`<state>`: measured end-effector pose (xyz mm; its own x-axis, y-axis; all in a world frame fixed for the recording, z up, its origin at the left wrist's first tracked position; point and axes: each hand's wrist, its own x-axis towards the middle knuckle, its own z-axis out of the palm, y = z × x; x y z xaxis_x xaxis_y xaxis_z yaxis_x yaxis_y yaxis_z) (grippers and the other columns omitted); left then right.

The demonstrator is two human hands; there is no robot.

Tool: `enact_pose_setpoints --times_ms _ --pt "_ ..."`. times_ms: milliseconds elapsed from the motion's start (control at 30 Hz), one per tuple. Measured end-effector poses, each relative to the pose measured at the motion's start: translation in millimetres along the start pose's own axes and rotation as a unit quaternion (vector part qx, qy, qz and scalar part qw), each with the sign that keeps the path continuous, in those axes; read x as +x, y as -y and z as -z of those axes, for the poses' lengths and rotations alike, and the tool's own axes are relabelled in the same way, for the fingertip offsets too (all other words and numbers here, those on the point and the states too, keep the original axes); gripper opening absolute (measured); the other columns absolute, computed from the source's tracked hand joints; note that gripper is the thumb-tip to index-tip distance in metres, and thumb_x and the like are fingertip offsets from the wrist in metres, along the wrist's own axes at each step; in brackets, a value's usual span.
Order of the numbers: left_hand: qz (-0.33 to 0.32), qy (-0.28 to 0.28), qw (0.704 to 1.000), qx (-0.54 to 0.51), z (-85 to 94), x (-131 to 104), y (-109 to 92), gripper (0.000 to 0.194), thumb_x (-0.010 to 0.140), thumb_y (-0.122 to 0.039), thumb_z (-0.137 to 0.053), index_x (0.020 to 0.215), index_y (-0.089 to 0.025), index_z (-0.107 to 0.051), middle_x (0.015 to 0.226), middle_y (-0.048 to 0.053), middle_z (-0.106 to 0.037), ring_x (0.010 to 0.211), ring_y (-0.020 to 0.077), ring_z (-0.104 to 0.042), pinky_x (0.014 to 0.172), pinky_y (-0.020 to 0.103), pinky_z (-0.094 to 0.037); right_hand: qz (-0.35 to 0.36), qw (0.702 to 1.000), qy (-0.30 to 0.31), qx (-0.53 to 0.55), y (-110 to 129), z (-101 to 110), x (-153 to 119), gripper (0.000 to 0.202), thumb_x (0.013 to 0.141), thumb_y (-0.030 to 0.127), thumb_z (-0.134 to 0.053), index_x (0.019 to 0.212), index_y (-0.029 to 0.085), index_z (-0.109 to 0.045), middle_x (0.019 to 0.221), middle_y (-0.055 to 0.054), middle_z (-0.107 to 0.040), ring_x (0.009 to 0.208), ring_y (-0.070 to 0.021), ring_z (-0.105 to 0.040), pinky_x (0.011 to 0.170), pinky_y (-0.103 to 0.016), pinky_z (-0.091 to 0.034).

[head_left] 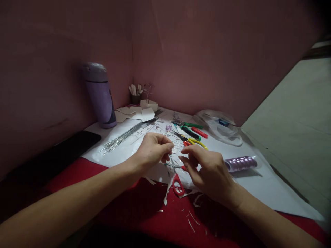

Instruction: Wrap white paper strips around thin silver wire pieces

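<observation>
My left hand (157, 148) is closed in a pinch above the white paper; whatever sits between its fingertips is too small to make out. My right hand (204, 168) faces it a short way to the right, with its thumb and index fingertip slightly apart and nothing visible between them. Below and between the hands lie red-handled scissors (178, 185), partly covered by my right hand. Thin white paper scraps (167, 191) surround them. Just beyond the hands is a small bunch of purple-tipped wire pieces (168, 128).
Scissors with yellow-and-red handles (197, 142), green-handled pliers (192, 133) and a red cutter (199, 132) lie behind my hands. Left is a bundle of wires (124, 136) and a purple bottle (99, 96). Right are a purple ribbon roll (241, 163) and a plastic bag (219, 129).
</observation>
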<state>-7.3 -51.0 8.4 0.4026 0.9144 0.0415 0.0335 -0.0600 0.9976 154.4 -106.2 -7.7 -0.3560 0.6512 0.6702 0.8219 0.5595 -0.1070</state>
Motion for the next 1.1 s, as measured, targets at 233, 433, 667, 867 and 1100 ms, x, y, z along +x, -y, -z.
enact_pose_setpoints --times_ms 233,433,667,867,1100 --pt "-0.027 -0.026 0.999 -0.033 1.2 -0.4 -2.5 0.009 0.069 -0.010 -0.057 0.060 -0.011 -0.059 0.049 -0.001 -0.052 0.041 0.0084 -0.047 0.044 0.023 -0.038 -0.093 0.995 0.022 0.041 7.4 -5.4 -0.6 0.024 0.082 0.021 -0.053 0.104 0.009 -0.051 0.058 0.002 -0.054 0.048 -0.0123 -0.050 0.050 -0.024 -0.039" --pt "-0.034 -0.017 0.999 -0.038 0.0 -0.7 -0.9 0.011 0.068 -0.011 -0.057 0.058 -0.012 -0.057 0.049 -0.001 -0.053 0.041 0.0082 -0.047 0.044 0.023 -0.038 -0.155 0.984 0.032 0.078 8.2 -7.7 -0.8 0.015 0.085 0.027 -0.052 0.090 0.015 -0.061 0.053 0.003 -0.054 0.047 -0.0115 -0.048 0.048 -0.023 -0.037" --pt "-0.004 -0.017 1.000 0.017 1.5 0.8 2.4 0.009 0.069 -0.014 -0.055 0.062 -0.012 -0.059 0.054 0.001 -0.056 0.043 0.0087 -0.049 0.041 0.021 -0.039 -0.138 0.984 0.006 0.111 6.0 -7.9 -2.1 0.013 0.084 0.020 -0.052 0.080 0.018 -0.064 0.062 0.001 -0.061 0.052 -0.0110 -0.052 0.051 -0.022 -0.039" --pt "-0.151 -0.136 0.961 0.188 6.7 -1.2 5.0 0.014 0.073 -0.021 -0.055 0.072 -0.013 -0.067 0.061 0.003 -0.062 0.051 0.0112 -0.054 0.046 0.022 -0.039 -0.096 0.994 0.017 0.047 5.2 -5.5 -1.4 0.015 0.081 0.017 -0.052 0.075 0.016 -0.066 0.061 -0.001 -0.063 0.055 -0.0134 -0.056 0.055 -0.025 -0.040" --pt "-0.137 -0.067 0.974 0.166 0.7 -5.6 4.2 0.015 0.074 -0.018 -0.052 0.074 -0.014 -0.066 0.052 0.001 -0.059 0.045 0.0099 -0.054 0.044 0.020 -0.038 -0.061 0.998 0.004 0.026 6.3 -5.7 -2.1 0.016 0.080 0.016 -0.052 0.076 0.014 -0.067 0.058 -0.002 -0.062 0.051 -0.0129 -0.055 0.053 -0.025 -0.039"
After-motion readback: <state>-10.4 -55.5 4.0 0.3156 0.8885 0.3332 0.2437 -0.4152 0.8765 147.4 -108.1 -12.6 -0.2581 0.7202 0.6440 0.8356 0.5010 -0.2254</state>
